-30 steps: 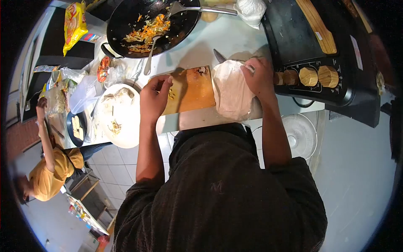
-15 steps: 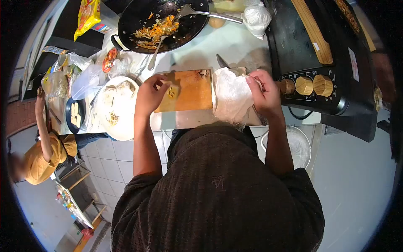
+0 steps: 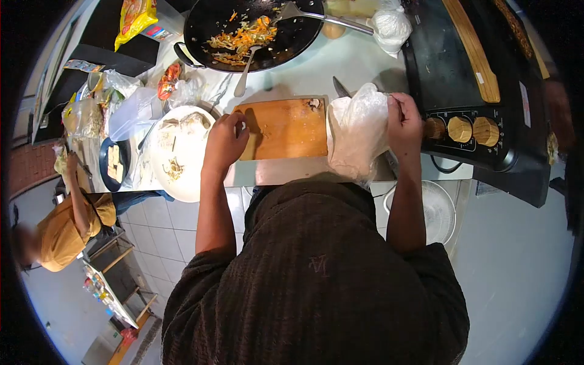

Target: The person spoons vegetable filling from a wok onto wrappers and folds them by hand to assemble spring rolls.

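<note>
My right hand (image 3: 404, 121) pinches the edge of a clear plastic bag (image 3: 367, 134) that holds pale, flat sheets. The bag lies just right of a wooden cutting board (image 3: 286, 131), over part of a knife (image 3: 340, 87). At the board's left edge is my left hand (image 3: 227, 139), its fingers curled together; whether something small is between them is hidden. Left of it, a white plate (image 3: 165, 159) bears a pale sheet and a little shredded filling. Behind the board stands a black wok (image 3: 201, 36) with shredded vegetables, a spoon (image 3: 243, 82) and a spatula (image 3: 340, 21).
A black griddle (image 3: 444, 73) with wooden knobs stands at the right. Beyond the plate are plastic bags (image 3: 137, 112) and a dark dish (image 3: 114, 164) with pale strips. Another person (image 3: 70, 231) in a yellow shirt is at the far left, one hand raised.
My right hand has lifted the bag's edge and moved right. Yellowish bits seen near my left hand on the board no longer show there. The view has shifted slightly.
</note>
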`<state>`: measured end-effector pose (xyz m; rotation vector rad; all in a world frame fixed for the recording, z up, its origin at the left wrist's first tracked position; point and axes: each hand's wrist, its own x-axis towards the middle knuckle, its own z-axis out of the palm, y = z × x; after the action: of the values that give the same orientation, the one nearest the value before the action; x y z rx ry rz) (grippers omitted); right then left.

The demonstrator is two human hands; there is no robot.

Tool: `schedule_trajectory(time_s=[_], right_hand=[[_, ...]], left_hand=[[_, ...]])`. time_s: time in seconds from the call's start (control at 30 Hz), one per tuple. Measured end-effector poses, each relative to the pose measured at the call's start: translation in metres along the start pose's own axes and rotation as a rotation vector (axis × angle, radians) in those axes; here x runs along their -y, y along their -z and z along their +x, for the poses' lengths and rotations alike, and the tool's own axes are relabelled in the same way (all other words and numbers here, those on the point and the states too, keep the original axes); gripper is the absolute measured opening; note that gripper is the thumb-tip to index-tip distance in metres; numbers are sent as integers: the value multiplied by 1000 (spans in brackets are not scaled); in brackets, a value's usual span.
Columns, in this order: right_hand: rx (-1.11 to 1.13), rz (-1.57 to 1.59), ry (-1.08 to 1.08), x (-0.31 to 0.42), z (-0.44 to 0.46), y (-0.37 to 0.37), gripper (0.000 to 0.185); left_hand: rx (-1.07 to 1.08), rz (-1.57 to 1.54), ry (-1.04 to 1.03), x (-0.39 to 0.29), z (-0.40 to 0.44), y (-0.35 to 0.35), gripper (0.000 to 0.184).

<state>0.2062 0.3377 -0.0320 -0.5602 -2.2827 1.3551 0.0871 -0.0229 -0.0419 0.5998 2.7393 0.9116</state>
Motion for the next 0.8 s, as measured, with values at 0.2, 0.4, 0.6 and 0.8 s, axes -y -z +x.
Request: schedule_trajectory(time_s=[0.2, 0.4, 0.6, 0.8], right_hand=[[-9, 106, -38, 25, -9, 3, 19], [-37, 287, -15, 61, -24, 12, 18], [-139, 379, 38, 81, -32, 16, 19], [4, 341, 72, 97, -40, 6, 20]], left_hand=[[14, -88, -8, 5, -1, 8, 20], [123, -171, -9, 1, 4, 17, 23], [169, -323, -128, -27, 12, 17, 22], [284, -491, -313, -62, 21, 6, 33]])
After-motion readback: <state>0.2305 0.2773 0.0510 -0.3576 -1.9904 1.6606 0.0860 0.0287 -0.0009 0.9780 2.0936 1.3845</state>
